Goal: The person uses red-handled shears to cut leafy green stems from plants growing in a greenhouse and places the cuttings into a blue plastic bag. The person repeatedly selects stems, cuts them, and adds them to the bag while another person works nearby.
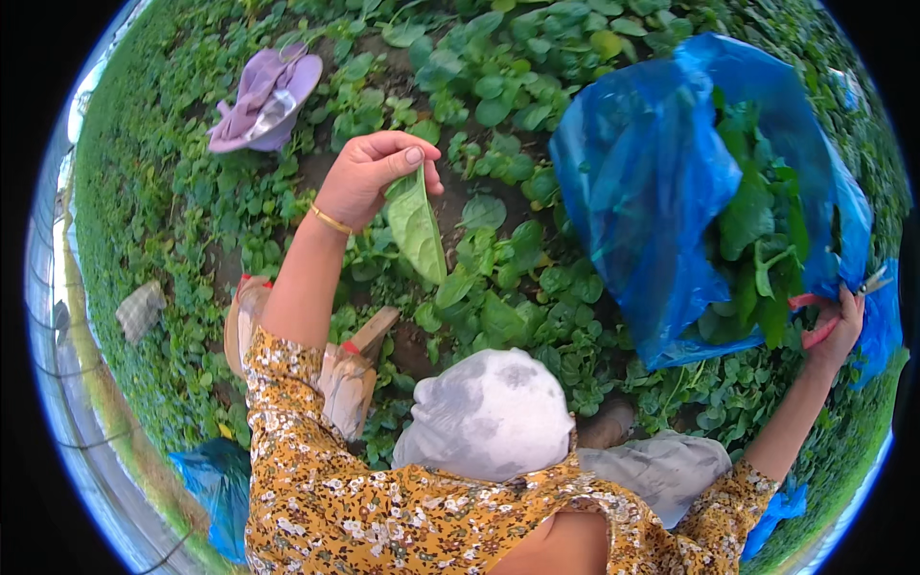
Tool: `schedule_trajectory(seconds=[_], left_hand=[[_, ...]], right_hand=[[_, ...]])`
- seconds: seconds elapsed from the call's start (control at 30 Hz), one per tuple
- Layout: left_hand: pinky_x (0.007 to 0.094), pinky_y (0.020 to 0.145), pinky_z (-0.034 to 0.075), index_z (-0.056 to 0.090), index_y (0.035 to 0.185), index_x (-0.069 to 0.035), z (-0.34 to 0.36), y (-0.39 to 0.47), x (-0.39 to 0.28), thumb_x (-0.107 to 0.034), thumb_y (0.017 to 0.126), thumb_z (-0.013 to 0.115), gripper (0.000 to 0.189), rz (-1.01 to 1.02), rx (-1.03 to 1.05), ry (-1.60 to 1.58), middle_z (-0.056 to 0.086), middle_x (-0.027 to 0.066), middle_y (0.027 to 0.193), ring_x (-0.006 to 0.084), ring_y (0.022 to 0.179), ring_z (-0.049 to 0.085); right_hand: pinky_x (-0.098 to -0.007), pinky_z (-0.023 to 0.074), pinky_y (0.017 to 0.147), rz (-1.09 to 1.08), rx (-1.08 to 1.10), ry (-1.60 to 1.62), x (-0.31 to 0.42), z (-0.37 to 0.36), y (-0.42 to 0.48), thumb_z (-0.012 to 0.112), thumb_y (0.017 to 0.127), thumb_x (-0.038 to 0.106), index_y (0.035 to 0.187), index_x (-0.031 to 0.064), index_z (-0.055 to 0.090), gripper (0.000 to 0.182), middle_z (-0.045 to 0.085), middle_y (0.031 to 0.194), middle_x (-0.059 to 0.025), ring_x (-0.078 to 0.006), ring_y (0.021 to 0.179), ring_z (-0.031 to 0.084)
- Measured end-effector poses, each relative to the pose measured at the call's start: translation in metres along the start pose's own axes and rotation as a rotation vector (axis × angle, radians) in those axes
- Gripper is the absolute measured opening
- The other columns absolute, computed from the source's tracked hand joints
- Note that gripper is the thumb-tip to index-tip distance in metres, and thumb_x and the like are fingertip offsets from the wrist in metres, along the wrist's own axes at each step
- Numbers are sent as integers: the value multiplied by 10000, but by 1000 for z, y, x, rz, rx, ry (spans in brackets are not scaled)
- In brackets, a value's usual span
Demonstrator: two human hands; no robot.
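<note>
Between the thumb and fingers of my left hand (388, 169), which wears a gold bangle at the wrist, hangs a single broad green leaf (417, 230). Far to the right, my right hand (837, 323) is at the rim of a blue plastic bag (640, 194). It holds small scissors or snips with red handles (819, 334), their metal blades pointing outward to the right. The bag's mouth faces me and shows a heap of picked leafy greens (755, 223) inside. Low leafy plants (496, 259) grow from dark soil below my hands.
A purple sun hat (269, 100) lies on the plants at upper left. A small wooden stool (374, 330) stands near my left leg. More blue plastic bags (215, 489) are at lower left and along the right side. A greyish object (141, 312) rests among the plants at left.
</note>
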State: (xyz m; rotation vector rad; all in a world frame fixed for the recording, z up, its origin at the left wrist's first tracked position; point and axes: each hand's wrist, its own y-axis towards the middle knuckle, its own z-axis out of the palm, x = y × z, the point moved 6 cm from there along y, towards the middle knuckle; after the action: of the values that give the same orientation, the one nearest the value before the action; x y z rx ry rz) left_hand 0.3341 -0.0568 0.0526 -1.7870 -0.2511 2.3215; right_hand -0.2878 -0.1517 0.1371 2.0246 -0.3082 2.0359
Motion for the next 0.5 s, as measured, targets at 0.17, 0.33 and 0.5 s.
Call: schedule_trajectory(seconds=[0.17,0.33,0.5], left_hand=[[322,588,528,579,881,-2,136,15,-43,-157,882,596,156,65,274,-291,605,110,728,225,638,627],[244,525,461,593,879,-14,313,41,-72,-187,880,614,173,50,506,-112,617,74,700,155,538,592],[250,582,507,616,894,-7,308,165,-52,-171,892,593,165,520,42,562,607,25,751,104,647,584]], right_hand=[[-395,504,373,-4,67,-14,26,47,-20,457,843,62,1082,-33,449,257,599,897,-168,-323,453,581],[-320,523,627,-152,-106,148,35,13,-12,500,813,-22,1026,4,498,215,576,892,-87,-182,729,587],[-287,482,715,-213,-99,229,55,27,-13,513,794,-51,1040,2,516,252,546,899,-53,-143,768,553]])
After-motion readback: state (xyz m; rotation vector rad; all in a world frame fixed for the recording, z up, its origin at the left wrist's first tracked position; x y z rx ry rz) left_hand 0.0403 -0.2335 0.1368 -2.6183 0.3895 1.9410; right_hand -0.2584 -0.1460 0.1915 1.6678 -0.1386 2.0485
